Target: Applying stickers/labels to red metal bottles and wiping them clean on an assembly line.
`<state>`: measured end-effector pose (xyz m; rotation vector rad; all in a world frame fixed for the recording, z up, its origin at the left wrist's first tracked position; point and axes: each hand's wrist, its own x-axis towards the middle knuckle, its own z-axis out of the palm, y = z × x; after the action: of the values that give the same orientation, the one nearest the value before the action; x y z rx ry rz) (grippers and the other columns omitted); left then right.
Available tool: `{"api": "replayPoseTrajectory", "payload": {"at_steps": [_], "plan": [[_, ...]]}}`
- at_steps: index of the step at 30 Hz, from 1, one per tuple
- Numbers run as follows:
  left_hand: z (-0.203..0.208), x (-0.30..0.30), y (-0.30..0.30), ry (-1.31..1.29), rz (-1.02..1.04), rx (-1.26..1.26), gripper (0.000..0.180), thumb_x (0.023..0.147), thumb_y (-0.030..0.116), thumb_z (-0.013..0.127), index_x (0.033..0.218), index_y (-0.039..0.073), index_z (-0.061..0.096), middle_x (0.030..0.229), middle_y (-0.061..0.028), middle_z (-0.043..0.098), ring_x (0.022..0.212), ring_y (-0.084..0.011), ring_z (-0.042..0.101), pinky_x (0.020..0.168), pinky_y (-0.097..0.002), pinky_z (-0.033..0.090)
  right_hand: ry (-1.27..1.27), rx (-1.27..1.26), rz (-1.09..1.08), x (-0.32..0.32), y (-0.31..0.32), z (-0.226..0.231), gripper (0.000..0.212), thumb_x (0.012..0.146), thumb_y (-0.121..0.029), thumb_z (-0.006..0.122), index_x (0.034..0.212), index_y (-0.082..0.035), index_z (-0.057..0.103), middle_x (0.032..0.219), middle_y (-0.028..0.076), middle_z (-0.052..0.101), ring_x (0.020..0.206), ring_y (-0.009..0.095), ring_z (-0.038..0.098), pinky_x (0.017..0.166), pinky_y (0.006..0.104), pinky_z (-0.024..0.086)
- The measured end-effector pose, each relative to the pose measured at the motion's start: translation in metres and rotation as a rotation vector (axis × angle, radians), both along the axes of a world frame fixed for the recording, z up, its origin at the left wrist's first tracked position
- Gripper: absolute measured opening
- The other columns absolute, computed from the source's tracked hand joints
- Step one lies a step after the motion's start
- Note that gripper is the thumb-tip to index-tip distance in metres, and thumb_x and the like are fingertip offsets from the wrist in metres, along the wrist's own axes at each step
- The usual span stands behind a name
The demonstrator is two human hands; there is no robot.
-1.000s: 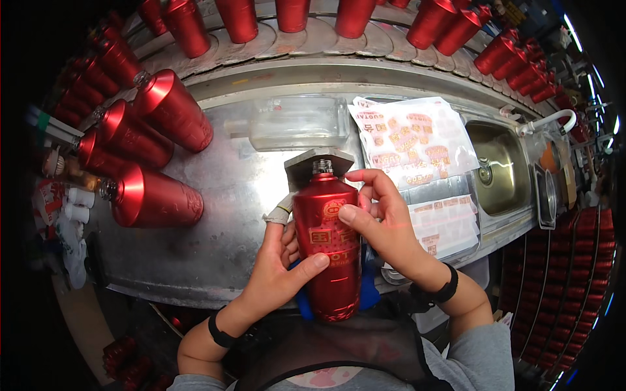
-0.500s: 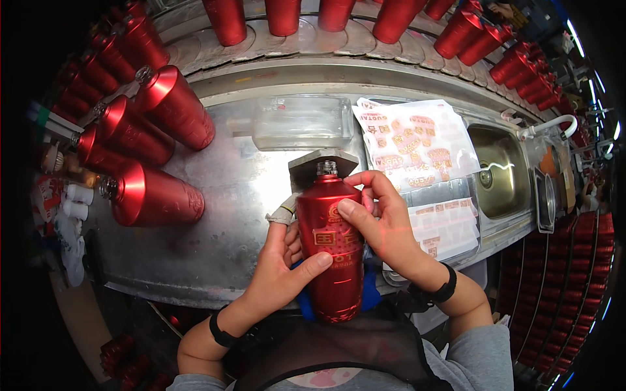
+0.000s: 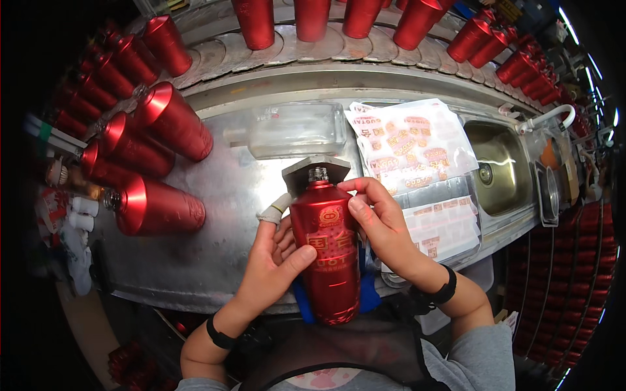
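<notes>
A glossy red bottle (image 3: 329, 260) with gold markings and a bare threaded glass neck lies tilted in front of me, neck pointing away. My left hand (image 3: 277, 257) is closed on its left side, thumb across the front; one finger wears a pale cover. My right hand (image 3: 385, 225) is curled at the right shoulder of the bottle, index fingertip on the shoulder and thumb at the edge. Whether anything thin is between those fingers cannot be made out. The neck rests by a grey angled support (image 3: 293, 174). Blue cloth (image 3: 370, 293) shows beneath the bottle.
Several red bottles (image 3: 173, 120) stand on the left of the metal bench (image 3: 235, 208). A clear glass bottle (image 3: 297, 133) lies behind the support. Printed sheets (image 3: 411, 143) lie right of it, before a sink (image 3: 499, 169). Beyond, a conveyor (image 3: 313, 55) carries red bottles.
My right thumb has drawn back from the bottle's front to its right edge. The left hand keeps its hold. The view has shifted slightly, and conveyor bottles appear farther right.
</notes>
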<state>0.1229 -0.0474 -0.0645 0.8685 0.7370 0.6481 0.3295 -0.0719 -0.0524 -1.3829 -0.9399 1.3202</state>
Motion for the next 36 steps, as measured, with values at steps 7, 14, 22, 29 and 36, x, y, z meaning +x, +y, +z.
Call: {"api": "replayPoseTrajectory", "payload": {"at_steps": [7, 14, 22, 29, 36], "plan": [[0.012, 0.010, 0.018, 0.025, 0.064, 0.013, 0.079, 0.092, 0.012, 0.068, 0.152, 0.002, 0.019, 0.145, -0.0194, 0.040, 0.134, -0.0243, 0.044, 0.110, -0.0365, 0.038, -0.023, 0.003, 0.065, 0.003, -0.002, 0.001, 0.030, 0.100, -0.021, 0.056, 0.125, -0.004, 0.053, 0.085, -0.006, 0.045, 0.071, -0.001, 0.040, 0.060, 0.0164, 0.033], [0.015, 0.025, 0.018, 0.084, 0.115, 0.071, 0.073, 0.090, 0.012, 0.071, 0.147, -0.002, 0.027, 0.139, -0.0181, 0.047, 0.125, -0.0219, 0.053, 0.104, -0.0342, 0.045, -0.159, 0.124, 0.072, 0.003, -0.001, -0.006, 0.045, 0.086, -0.024, 0.075, 0.120, -0.003, 0.055, 0.079, -0.005, 0.042, 0.069, 0.006, 0.040, 0.060, 0.0215, 0.037], [0.011, 0.030, 0.015, 0.112, 0.166, 0.114, 0.062, 0.093, 0.010, 0.068, 0.144, -0.003, 0.035, 0.138, -0.0167, 0.049, 0.123, -0.0208, 0.053, 0.104, -0.0336, 0.045, -0.221, 0.082, 0.038, 0.000, 0.002, -0.003, 0.050, 0.081, -0.029, 0.081, 0.115, -0.003, 0.056, 0.074, -0.001, 0.048, 0.068, 0.008, 0.044, 0.060, 0.0252, 0.041], [0.009, 0.031, 0.016, 0.115, 0.165, 0.164, 0.058, 0.095, 0.009, 0.064, 0.144, -0.002, 0.036, 0.139, -0.0152, 0.049, 0.124, -0.0198, 0.053, 0.104, -0.0332, 0.044, -0.227, 0.090, 0.018, -0.002, 0.006, 0.003, 0.048, 0.082, -0.031, 0.080, 0.112, -0.002, 0.056, 0.072, 0.000, 0.052, 0.065, 0.008, 0.045, 0.057, 0.0252, 0.040], [0.008, 0.028, 0.017, 0.101, 0.147, 0.153, 0.054, 0.097, 0.011, 0.061, 0.143, -0.002, 0.038, 0.138, -0.0138, 0.050, 0.124, -0.0184, 0.052, 0.104, -0.0320, 0.044, 0.068, 0.057, -0.009, 0.002, 0.005, -0.011, 0.031, 0.092, -0.023, 0.069, 0.110, -0.002, 0.057, 0.074, -0.005, 0.046, 0.068, 0.003, 0.040, 0.058, 0.0215, 0.035]]}}
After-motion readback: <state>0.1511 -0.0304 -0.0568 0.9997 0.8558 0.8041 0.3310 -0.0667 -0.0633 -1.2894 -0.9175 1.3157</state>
